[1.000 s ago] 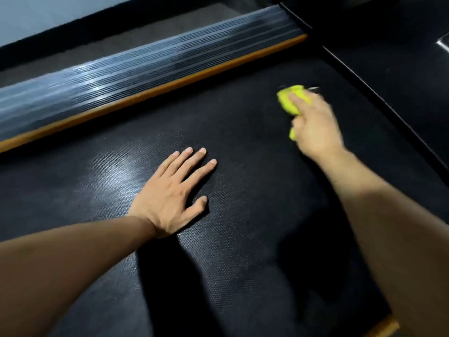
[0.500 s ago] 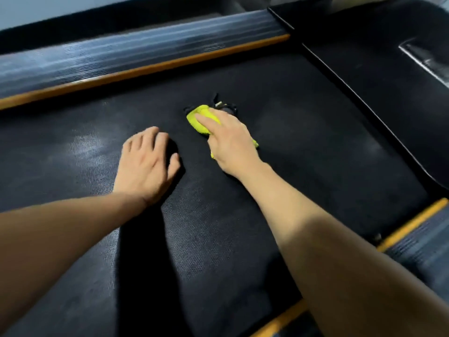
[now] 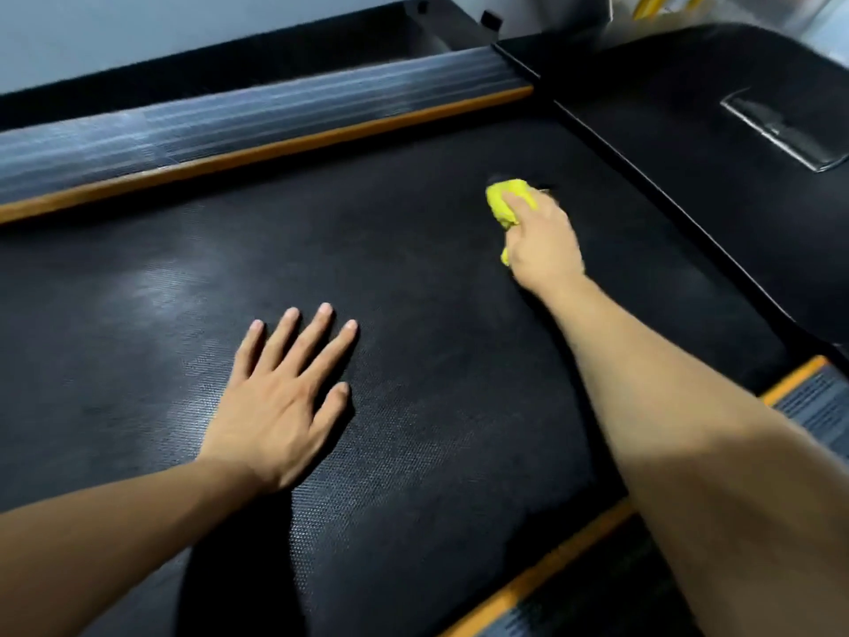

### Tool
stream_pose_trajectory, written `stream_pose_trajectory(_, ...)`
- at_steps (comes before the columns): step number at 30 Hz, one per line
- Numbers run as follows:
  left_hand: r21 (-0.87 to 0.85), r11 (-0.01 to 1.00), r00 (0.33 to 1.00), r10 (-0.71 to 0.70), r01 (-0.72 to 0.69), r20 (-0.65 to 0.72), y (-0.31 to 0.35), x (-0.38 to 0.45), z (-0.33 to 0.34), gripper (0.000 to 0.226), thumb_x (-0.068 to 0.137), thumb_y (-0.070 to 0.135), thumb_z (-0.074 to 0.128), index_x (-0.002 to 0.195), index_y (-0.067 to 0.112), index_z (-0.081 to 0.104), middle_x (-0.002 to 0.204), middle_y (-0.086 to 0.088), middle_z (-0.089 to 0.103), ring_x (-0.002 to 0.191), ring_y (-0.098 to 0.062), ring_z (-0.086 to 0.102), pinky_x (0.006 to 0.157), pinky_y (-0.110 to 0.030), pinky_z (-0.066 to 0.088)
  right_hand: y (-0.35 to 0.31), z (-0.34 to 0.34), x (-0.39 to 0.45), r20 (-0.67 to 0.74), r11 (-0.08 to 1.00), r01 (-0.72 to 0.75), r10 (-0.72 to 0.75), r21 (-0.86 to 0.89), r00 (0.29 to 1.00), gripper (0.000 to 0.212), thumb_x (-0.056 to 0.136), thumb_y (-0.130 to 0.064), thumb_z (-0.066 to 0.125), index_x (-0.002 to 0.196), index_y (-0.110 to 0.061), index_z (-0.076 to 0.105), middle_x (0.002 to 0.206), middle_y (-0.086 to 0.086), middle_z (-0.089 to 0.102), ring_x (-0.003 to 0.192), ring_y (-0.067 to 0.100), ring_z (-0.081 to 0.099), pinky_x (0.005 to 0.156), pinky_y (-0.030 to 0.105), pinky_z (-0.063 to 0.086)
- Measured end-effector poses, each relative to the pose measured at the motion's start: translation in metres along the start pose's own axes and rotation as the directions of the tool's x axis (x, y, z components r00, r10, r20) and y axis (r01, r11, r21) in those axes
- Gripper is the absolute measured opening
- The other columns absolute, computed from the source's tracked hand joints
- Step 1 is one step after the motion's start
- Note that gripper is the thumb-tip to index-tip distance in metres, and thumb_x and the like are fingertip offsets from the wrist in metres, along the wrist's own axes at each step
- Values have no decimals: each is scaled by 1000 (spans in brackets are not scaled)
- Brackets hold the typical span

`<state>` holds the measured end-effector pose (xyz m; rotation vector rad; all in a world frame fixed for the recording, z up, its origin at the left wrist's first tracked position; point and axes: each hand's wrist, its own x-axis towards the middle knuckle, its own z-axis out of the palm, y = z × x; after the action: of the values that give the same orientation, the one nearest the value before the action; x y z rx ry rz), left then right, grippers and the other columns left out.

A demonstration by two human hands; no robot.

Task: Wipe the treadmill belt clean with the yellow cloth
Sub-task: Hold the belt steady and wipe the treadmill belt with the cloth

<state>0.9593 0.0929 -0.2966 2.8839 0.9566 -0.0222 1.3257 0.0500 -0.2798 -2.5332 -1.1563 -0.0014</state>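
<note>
The black textured treadmill belt (image 3: 413, 314) fills the middle of the view. My right hand (image 3: 542, 246) grips a bunched yellow cloth (image 3: 503, 202) and presses it on the belt toward the far right, near the motor cover. Most of the cloth is hidden under my fingers. My left hand (image 3: 285, 397) lies flat on the belt at the near left, fingers spread and straight, holding nothing.
A ribbed grey side rail with an orange strip (image 3: 275, 149) runs along the far edge of the belt. Another orange-edged rail (image 3: 542, 577) borders the near right. The black motor cover (image 3: 712, 154) rises at the right.
My right hand has swept the cloth from the belt's middle out to the right. My left hand has spread its fingers and sits lower in view.
</note>
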Motion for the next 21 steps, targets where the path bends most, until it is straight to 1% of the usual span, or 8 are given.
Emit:
stream_pose_trajectory(1,8,1000,1000,4,-4,3,1,1,0,64,99,54,19,161,39,8,170,6,9,158,-23,4,126,-52,5,4,-1,-2,9,999,-33,33,-1,999,63,81,-27,41,143,-37,46,147,11,44,129,34,46,106,41,41)
stream_pose_trajectory(3,13,1000,1000,6,-6,12,2,2,1,64,100,53,17,161,40,4,170,7,7,158,-24,4,126,-52,4,-21,4,-22,12,999,31,-32,18,999,58,82,-17,47,137,-32,55,140,13,52,124,35,51,105,38,41)
stream_pose_trajectory(7,-6,1000,1000,-10,10,17,2,4,-3,64,98,52,20,160,40,15,169,2,20,156,-29,16,125,-55,9,-84,21,-96,55,909,401,-408,113,911,55,76,-8,50,128,-18,66,132,16,62,116,37,60,103,43,47)
stream_pose_trajectory(10,-68,988,990,-141,141,0,36,11,-10,74,91,57,22,157,25,32,165,-10,31,152,-38,26,123,-56,16,-72,14,-93,76,849,510,-522,137,850,55,78,-10,54,132,-18,62,138,15,58,124,35,57,105,45,47)
stream_pose_trajectory(13,-119,954,962,-274,274,14,78,9,-3,87,89,62,20,161,13,17,170,-13,11,156,-36,7,126,-52,4,-23,-3,-68,17,949,310,-312,61,950,62,77,-13,49,137,-27,58,144,9,54,128,31,52,108,36,41)
stream_pose_trajectory(16,-129,948,953,-300,292,-48,85,7,7,85,92,60,22,162,13,11,170,-12,4,157,-33,0,126,-53,1,35,-21,-39,18,995,81,-81,-58,997,57,87,-17,48,143,-27,49,149,15,45,129,36,46,108,38,37)
stream_pose_trajectory(19,-112,953,953,-291,281,-81,84,9,11,84,94,59,24,162,13,10,170,-12,6,157,-33,1,126,-54,1,59,-21,-29,61,995,51,-46,-86,997,54,94,-19,46,147,-28,42,156,14,35,135,36,39,111,43,36)
stream_pose_trajectory(21,-109,956,957,-280,271,-79,87,8,11,83,94,58,25,162,12,10,170,-13,6,157,-33,1,126,-54,2,44,-19,-44,10,994,87,-87,-61,996,54,91,-15,52,143,-26,49,150,15,43,131,37,44,108,45,41)
